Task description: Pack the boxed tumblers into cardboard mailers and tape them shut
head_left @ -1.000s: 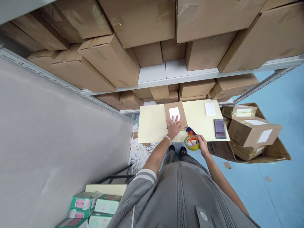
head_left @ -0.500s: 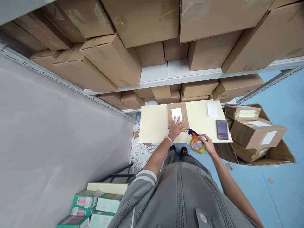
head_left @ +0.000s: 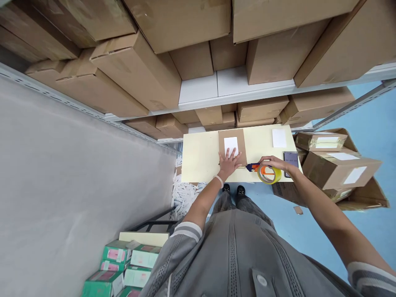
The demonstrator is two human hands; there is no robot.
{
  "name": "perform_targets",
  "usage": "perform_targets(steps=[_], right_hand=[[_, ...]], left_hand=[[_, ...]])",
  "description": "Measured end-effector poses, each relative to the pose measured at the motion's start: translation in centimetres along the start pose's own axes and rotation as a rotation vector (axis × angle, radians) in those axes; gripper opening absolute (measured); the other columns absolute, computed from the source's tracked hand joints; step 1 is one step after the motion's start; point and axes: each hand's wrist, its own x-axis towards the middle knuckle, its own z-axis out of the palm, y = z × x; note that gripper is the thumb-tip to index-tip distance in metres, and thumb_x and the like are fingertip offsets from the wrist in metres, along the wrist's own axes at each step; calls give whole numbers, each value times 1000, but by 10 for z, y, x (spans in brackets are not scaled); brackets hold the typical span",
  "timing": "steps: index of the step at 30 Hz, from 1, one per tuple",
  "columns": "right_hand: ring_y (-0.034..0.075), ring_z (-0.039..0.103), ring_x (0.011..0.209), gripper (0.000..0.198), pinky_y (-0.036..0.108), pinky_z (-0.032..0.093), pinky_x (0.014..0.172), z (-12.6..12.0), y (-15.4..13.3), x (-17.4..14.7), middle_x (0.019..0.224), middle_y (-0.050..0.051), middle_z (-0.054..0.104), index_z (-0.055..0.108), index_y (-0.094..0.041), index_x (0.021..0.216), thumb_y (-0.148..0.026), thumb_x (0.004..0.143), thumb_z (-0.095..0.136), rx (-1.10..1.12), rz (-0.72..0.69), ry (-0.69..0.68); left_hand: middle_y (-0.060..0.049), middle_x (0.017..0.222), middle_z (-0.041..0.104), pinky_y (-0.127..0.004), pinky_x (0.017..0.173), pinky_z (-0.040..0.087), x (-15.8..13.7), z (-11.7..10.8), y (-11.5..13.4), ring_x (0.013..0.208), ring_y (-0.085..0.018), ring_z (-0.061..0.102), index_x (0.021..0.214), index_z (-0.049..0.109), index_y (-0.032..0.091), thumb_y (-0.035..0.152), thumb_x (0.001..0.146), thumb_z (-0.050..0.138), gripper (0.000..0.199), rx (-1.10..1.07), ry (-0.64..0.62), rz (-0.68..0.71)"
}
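Note:
A flat cardboard box (head_left: pixel 240 142) with a white label (head_left: pixel 231 144) lies on the pale yellow table (head_left: pixel 199 159). My left hand (head_left: pixel 229 165) rests on its near part with fingers spread, covering the label's lower end. In my right hand (head_left: pixel 274 162) is a tape dispenser (head_left: pixel 267 172) with an orange and dark blue frame and a roll of yellowish tape. The dispenser's dark blue tip is at the box's near right corner; whether it touches, I cannot tell.
On the table's right are a white paper (head_left: pixel 279 138) and a phone (head_left: pixel 291 161). Right of it, an open carton (head_left: pixel 368 198) holds labelled boxes. Shelves (head_left: pixel 241 99) with cartons stand behind. Shredded paper (head_left: pixel 184 198) and green boxes (head_left: pixel 107 284) are at lower left.
My right hand has swung the tape dispenser up and to the right, turning it more level, with its tip at the box's corner. My left hand stays on the box.

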Motion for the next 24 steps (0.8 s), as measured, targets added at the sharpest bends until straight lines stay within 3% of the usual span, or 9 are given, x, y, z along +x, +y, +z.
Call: perform_targets(steps=[7,11,15,20,22,24], right_hand=[[20,61,71,25,28,46,69,-8,-28,25,68,-1,69,73,-23,73,-46,65,69,-139,89,-42],[18,57,66,25,28,46,68,-1,-31,24,64,-1,66,71,-21,67,-46,64,68,-43,128,10],[17,56,70,25,27,47,69,-2,-18,9,69,0,68,68,-20,66,-45,67,65,61,138,31],[19,59,65,31,30,50,64,-10,10,-16,70,4,69,66,-19,70,-50,66,67,425,360,99],[19,58,64,30,30,50,63,-2,19,-22,69,4,68,65,-19,69,-49,66,68,449,323,148],[19,58,67,28,29,48,64,16,26,-25,70,3,67,66,-20,68,-47,65,69,394,196,224]], left_hand=[[1,167,12,-76,115,11,2,1,-1,154,-36,3,157,17,39,62,97,34,66,-15,-12,4],[0,167,11,-77,114,11,2,2,-2,154,-37,4,157,17,39,62,97,34,67,-22,-17,8],[0,167,11,-77,114,12,2,2,-2,154,-36,4,157,17,39,62,97,32,66,-26,-8,9],[0,167,13,-73,116,14,2,1,-2,154,-35,6,157,18,39,62,96,35,67,-21,-11,4],[0,167,13,-73,116,14,1,0,-2,154,-35,6,157,17,39,64,95,36,69,-15,-16,-3],[0,167,12,-73,116,14,1,-1,-2,154,-36,5,157,17,38,68,93,39,74,-6,-24,-4]])
